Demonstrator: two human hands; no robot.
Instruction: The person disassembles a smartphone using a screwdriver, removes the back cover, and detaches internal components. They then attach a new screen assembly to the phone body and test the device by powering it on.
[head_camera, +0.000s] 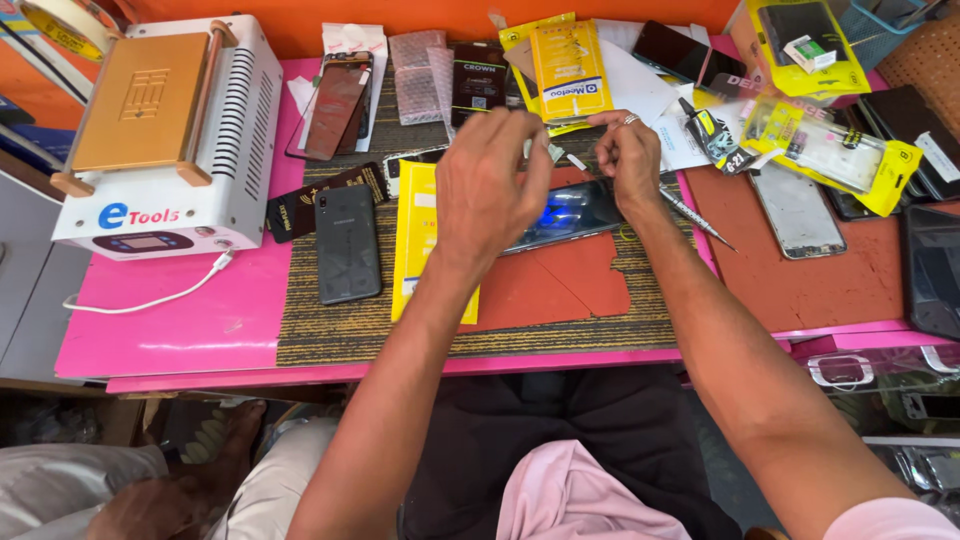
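Note:
My left hand (490, 180) and my right hand (628, 160) hover together over a dark phone (575, 215) with a glossy screen lying on a red mat (560, 280). The fingertips of both hands are pinched and nearly meet above the phone; something thin may be stretched between them, but it is too small to tell. A ring sits on a finger of my right hand. A yellow packet (420, 230) lies partly under my left wrist. A dark grey phone back (347, 243) lies face down left of the packet.
A white heating machine (170, 130) with a tan plate stands at the left on the pink table (190, 320), its white cable trailing. Yellow screen-protector packets (568, 70), loose phones (797, 210), a screwdriver (695, 215) and a glue tube (712, 135) crowd the back and right.

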